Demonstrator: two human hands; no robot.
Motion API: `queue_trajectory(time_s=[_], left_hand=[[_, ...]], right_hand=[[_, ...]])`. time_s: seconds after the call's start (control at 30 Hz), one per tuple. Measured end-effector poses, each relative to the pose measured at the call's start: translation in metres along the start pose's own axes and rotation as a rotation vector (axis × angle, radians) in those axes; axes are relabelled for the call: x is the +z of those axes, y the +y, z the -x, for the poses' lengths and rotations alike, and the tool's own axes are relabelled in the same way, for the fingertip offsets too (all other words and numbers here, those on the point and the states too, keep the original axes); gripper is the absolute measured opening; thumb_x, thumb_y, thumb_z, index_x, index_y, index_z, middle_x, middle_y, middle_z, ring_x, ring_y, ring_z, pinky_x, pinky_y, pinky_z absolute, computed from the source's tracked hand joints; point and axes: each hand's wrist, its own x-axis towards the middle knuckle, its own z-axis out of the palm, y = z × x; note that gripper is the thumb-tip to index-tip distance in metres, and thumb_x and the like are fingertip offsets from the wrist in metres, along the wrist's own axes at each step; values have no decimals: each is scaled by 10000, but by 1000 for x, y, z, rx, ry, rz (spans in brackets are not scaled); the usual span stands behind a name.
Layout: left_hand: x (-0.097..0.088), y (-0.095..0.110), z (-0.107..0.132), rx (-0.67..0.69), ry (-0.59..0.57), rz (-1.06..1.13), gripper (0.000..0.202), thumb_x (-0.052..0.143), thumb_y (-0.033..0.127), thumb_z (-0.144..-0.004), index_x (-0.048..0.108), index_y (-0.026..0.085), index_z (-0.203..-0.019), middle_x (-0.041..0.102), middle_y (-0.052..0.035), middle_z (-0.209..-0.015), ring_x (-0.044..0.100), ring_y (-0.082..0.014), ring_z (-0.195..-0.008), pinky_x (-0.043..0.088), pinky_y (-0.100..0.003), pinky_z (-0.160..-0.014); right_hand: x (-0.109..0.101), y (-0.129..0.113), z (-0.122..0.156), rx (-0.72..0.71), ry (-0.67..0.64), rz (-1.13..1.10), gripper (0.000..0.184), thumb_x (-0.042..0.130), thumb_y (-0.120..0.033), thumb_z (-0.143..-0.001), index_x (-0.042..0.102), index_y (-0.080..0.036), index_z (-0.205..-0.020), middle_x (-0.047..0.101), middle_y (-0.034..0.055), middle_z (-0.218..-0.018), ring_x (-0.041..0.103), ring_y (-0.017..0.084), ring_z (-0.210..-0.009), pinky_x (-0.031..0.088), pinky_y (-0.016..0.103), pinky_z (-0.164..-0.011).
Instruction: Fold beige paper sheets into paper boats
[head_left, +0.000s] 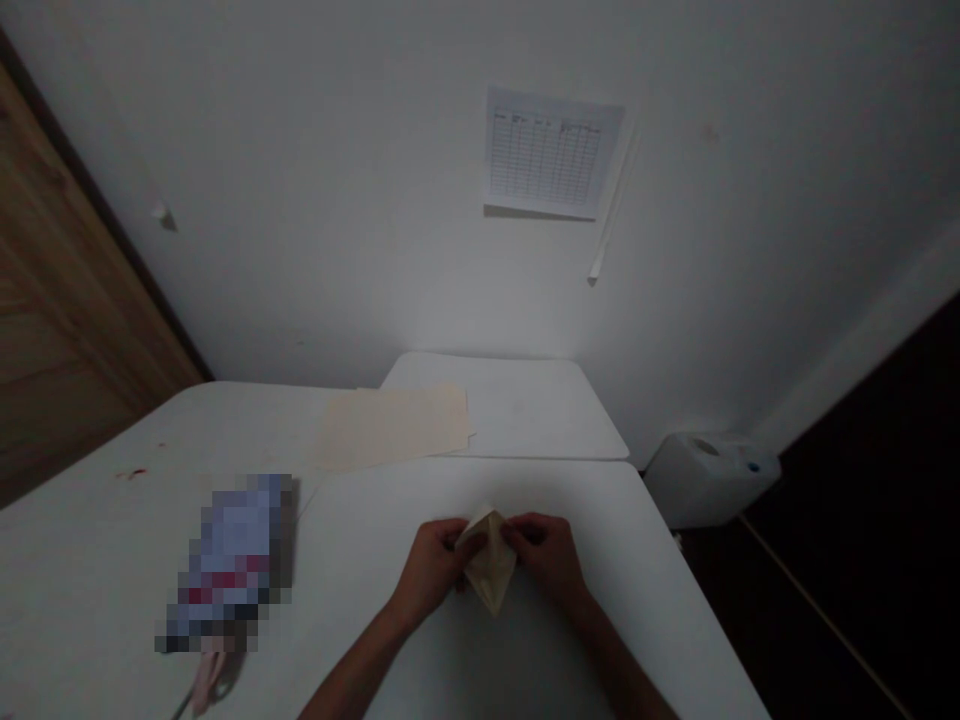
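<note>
A folded paper piece [495,585] is held between two hands over the worktop [645,610], to the right of the loose paper sheets [394,428] and nearer the wearer.
Its left edge is pinched by the left hand [437,562] and its right edge by the right hand [553,560]; both grips are narrow. A crease could be set crooked if the two sides are pulled unevenly, and a tear at the middle line seems possible under too firm a tug. A pale beige, kite-like shape is shown, marked by a central ridge and tapered to a point towards the wearer; its far edges are partly hidden by fingers.
</note>
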Motion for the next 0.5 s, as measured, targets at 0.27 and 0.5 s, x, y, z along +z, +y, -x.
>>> queue_trajectory(time_s=[0.27,0.5], left_hand=[[0,-6,-1,-26,10,37,393,652,506,-729,681,114,-735,589,-8,-527,458,-88,-374,355,-185,-349],[3,-6,-1,-27,120,32,372,651,487,-722,683,121,-783,589,8,-528,437,-93,-359,319,-191,-328]], right_hand=[[1,2,0,-20,-7,14,312,689,-466,-760,739,-161,-719,713,57,-654,662,191,-574,520,262,-529],[-1,-9,6,-239,132,250,257,641,-423,-811,681,-169,-815,627,13,-649,524,112,-503,434,216,-492]])
